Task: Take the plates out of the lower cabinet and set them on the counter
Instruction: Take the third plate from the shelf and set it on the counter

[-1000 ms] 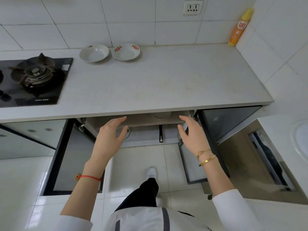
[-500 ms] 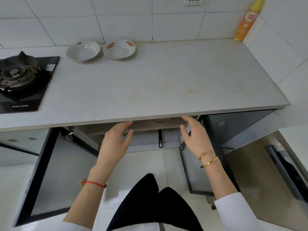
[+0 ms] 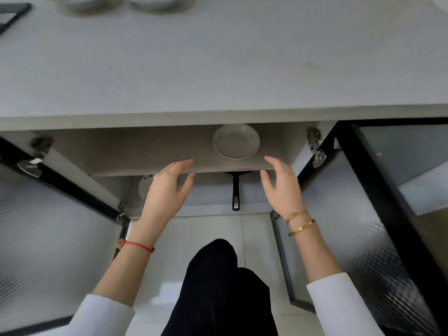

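Note:
A white plate (image 3: 235,141) lies on the upper shelf (image 3: 126,154) of the open lower cabinet, right of centre. My left hand (image 3: 167,187) and my right hand (image 3: 281,185) hover at the shelf's front edge, fingers spread, holding nothing, one on each side below the plate. Another pale round dish (image 3: 144,187) shows on the lower level, partly hidden behind my left hand. Two white plates (image 3: 80,2) (image 3: 151,2) stand on the grey counter (image 3: 218,64) at the far back left, cut off by the frame's top.
Both glass cabinet doors (image 3: 48,238) (image 3: 363,238) stand open to either side. A black pan handle (image 3: 235,192) sticks out under the shelf. The stove corner (image 3: 12,13) is at the top left. My dark-trousered knees (image 3: 218,287) are bent below.
The view has dropped and moved closer to the cabinet. The plate on the shelf now shows fully. Both hands stay open at the shelf edge, slightly further in.

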The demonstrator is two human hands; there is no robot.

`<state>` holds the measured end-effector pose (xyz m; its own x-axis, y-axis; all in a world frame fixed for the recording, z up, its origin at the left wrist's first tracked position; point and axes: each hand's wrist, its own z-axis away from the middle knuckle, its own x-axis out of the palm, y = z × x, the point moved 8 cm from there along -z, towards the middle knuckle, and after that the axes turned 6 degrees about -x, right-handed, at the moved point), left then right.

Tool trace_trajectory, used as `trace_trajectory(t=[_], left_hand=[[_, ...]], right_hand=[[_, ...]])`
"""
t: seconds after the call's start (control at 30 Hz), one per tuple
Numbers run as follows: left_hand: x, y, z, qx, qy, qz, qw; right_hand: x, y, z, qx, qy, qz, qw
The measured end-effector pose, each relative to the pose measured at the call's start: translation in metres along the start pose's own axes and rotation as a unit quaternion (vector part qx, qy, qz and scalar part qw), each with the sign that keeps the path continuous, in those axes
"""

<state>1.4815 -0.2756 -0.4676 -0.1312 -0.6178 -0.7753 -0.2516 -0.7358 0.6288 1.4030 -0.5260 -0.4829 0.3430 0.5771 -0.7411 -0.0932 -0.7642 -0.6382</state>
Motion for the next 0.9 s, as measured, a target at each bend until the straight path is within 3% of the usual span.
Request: trace_trajectory(t=[0.27,0.5,0.7,0.9], left_hand=[[0.100,-0.058,-0.038,0.046,0.056,-0.009,0.997],[0.136,-0.074,-0.063,0.053,0.079,0.004,0.995],[0.147,-0.074,-0.125,0.001,0.063,0.006,0.998],[0.173,-0.082,-0.183,-0.034,0.029,-0.007,0.999]], right_hand=[[0.086,0.087,-0.022,-0.035,0.034,0.015,0.999],[0.101,0.129,-0.047,-0.032,0.061,0.021,0.997],[0.102,0.139,-0.101,0.012,0.028,0.003,1.000],[0.124,0.159,-0.153,0.057,-0.018,0.060,0.996]])
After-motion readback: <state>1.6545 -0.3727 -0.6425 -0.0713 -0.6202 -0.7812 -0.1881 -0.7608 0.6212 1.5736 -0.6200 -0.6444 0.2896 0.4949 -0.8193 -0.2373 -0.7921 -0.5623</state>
